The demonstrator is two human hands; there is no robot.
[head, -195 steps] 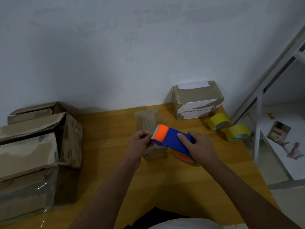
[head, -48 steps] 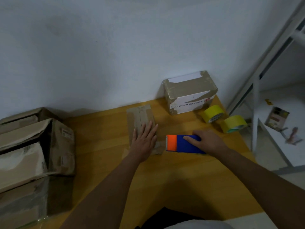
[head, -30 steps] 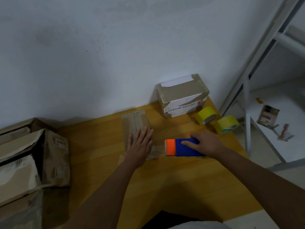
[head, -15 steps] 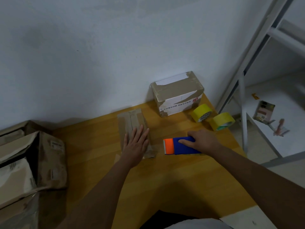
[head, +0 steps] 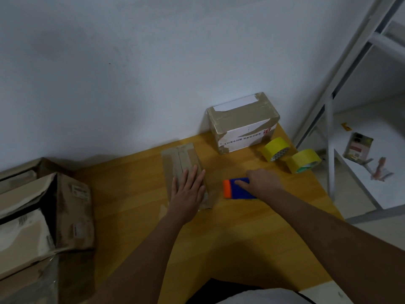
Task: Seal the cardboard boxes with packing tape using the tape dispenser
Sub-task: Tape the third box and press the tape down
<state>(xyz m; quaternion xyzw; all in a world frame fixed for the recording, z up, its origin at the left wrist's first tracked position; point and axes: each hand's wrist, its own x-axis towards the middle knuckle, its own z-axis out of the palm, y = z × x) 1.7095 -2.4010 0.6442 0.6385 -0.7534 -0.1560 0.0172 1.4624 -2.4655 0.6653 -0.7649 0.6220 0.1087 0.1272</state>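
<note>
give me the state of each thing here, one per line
small flat box: lying flat, taped, under left hand
left hand: flat, fingers straight
tape dispenser: on table, right hand on it
right hand: resting on dispenser
far box: closed, taped
yellow tape rolls: untouched

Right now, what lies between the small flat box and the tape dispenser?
Only bare wooden table shows in the head view between the flat box and tape dispenser.
</note>
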